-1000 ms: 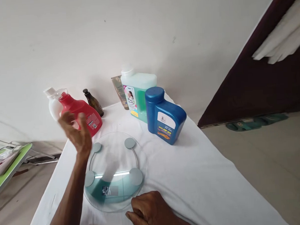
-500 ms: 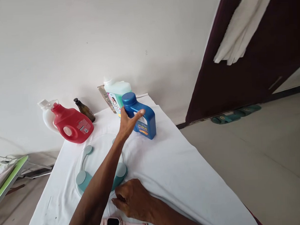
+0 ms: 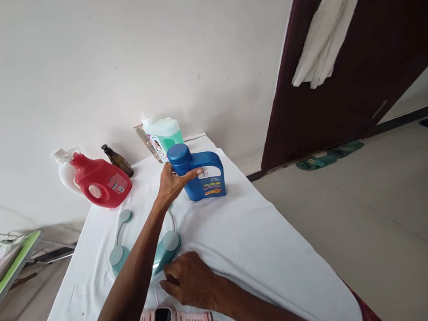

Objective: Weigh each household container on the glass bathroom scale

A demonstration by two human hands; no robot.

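Observation:
My left hand [image 3: 172,183] is wrapped round the body of a blue jug-shaped bottle [image 3: 211,182], thumb across its front below the blue cap. The bottle stands on the white-covered table, turned slightly with its label towards me. My right hand [image 3: 189,277] rests on the cloth in a loose fist, with nothing visible in it. Just beyond it lies a round glass scale [image 3: 170,243], partly hidden by my left forearm, its display covered. Near my forearms at the front edge is a pink smartwatch [image 3: 164,319].
A red detergent jug [image 3: 103,179], a white bottle [image 3: 67,174] and a dark brown bottle [image 3: 117,161] stand at the back left. Behind the blue bottle are a green liquid bottle [image 3: 165,132] and a tube [image 3: 145,141]. A green-edged table [image 3: 21,256] is at far left.
My left hand has come from beside the red jug to the blue bottle and taken hold of it. The bottle has turned its label towards me. My right hand stays closed by the scale.

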